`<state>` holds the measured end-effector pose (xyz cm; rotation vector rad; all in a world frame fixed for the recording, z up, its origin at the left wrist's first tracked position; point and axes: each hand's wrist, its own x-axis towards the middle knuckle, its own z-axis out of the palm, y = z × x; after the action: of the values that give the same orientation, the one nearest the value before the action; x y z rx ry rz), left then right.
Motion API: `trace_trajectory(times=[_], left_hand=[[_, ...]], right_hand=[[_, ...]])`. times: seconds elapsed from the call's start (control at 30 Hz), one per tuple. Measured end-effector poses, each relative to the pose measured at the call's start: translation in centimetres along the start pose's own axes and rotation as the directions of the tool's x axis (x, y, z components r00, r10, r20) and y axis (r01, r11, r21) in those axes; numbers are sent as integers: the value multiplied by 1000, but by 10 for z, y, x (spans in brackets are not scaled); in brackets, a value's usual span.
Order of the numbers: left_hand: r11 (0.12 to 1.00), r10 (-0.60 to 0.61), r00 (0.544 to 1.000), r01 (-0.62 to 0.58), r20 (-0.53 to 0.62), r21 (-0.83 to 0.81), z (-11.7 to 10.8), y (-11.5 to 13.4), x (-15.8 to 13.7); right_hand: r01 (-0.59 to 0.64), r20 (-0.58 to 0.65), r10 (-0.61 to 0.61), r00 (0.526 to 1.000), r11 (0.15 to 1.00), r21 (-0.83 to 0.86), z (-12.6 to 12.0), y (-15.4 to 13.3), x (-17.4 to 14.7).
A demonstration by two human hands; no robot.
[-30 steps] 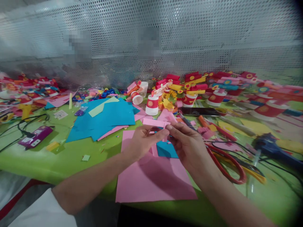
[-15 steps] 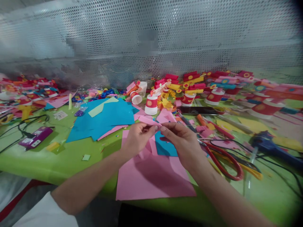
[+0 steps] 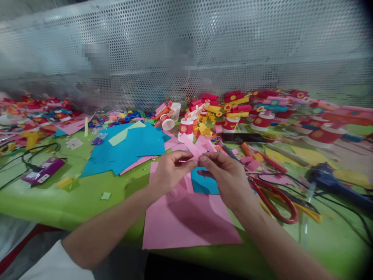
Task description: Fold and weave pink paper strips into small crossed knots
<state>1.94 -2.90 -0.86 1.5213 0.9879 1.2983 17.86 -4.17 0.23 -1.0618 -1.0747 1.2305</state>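
Note:
A narrow pink paper strip (image 3: 190, 146) is pinched between my two hands, its free end sticking up toward the cups. My left hand (image 3: 175, 167) grips it from the left with thumb and forefinger. From the right, my right hand (image 3: 225, 169) pinches the same strip, fingertips almost touching those of the left. Below both hands lies a large pink paper sheet (image 3: 192, 225), with a blue paper piece (image 3: 205, 182) at its upper right. Just behind the strip stands an upside-down white cup with a red band (image 3: 186, 128).
Blue sheets (image 3: 128, 146) cover the table left of my hands. Red-handled scissors (image 3: 279, 202) and a dark blue glue gun (image 3: 335, 182) lie at right. A purple power strip (image 3: 43, 171) with cables is at left. Decorated paper cups (image 3: 262, 120) line the back before a perforated metal panel (image 3: 218, 46).
The pink strip has turned from lying nearly level to slanting up and left. Both hands have stayed in almost the same place, with the fingers slightly shifted.

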Motion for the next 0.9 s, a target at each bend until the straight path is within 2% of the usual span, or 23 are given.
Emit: trace_trajectory(times=[0.07, 0.23, 0.43, 0.67, 0.83, 0.9], left_hand=[[1000, -6, 1000, 6, 6, -15, 0, 1, 0], [995, 81, 997, -81, -10, 49, 0, 5, 0], [996, -20, 1000, 22, 18, -86, 0, 4, 0], [995, 84, 996, -83, -4, 60, 1, 5, -2], [991, 127, 992, -128, 29, 32, 2, 7, -6], [995, 100, 994, -101, 37, 0, 2, 8, -7]], right_hand=[[-9, 7, 8, 1000, 1000, 20, 0, 0, 0], [10, -18, -9, 1000, 1000, 9, 3, -1, -1], [14, -36, -14, 999, 1000, -12, 5, -2, -2], [0, -30, 1, 1000, 1000, 25, 4, -2, -2], [-23, -11, 24, 1000, 997, 72, 3, -1, -3], [-19, -10, 20, 1000, 995, 94, 2, 0, -3]])
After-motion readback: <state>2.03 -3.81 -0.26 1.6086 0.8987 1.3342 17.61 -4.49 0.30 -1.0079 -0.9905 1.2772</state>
